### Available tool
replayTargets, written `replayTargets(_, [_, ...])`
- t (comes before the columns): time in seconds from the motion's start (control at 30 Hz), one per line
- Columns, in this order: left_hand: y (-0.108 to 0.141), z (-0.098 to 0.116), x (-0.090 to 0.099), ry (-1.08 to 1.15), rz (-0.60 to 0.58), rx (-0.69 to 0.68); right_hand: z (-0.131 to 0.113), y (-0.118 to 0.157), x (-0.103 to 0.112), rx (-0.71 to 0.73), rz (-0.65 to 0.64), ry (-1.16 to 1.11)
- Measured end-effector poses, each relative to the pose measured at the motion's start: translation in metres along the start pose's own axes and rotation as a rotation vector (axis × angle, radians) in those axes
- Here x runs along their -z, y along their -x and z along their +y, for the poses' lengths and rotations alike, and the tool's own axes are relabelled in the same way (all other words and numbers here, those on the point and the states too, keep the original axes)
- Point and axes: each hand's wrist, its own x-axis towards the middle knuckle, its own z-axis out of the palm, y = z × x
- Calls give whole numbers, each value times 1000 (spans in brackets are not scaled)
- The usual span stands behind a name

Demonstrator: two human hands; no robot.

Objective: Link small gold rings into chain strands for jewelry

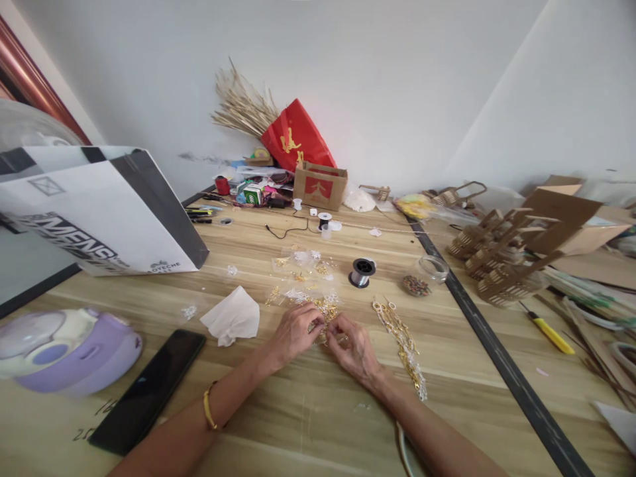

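Note:
My left hand [299, 331] and my right hand [352, 346] meet over the middle of the wooden table, fingertips curled and pinched close together. What sits between the fingers is too small to make out. Right behind them lies a heap of small gold-coloured pieces [326, 307], partly covered by my fingers. Farther back are small plastic bags of silver and gold bits [304, 260]. To the right of my right hand, strands of gold and silver chain-like pieces [400, 341] are laid out lengthwise. A spool of clear line [362, 273] stands behind them.
A glass jar [433, 269] with coloured beads lies at the right, near small woven baskets [497, 258] and a yellow-handled tool [552, 334]. On the left are a phone [149, 391], a crumpled tissue [232, 317], a purple-white device [79, 351] and a large paper bag [114, 212].

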Motion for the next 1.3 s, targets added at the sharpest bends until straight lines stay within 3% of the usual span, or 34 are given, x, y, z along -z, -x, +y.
replayTargets(1.3, [-1,-1,1,50,-26,47,2,0,0,12,4,5])
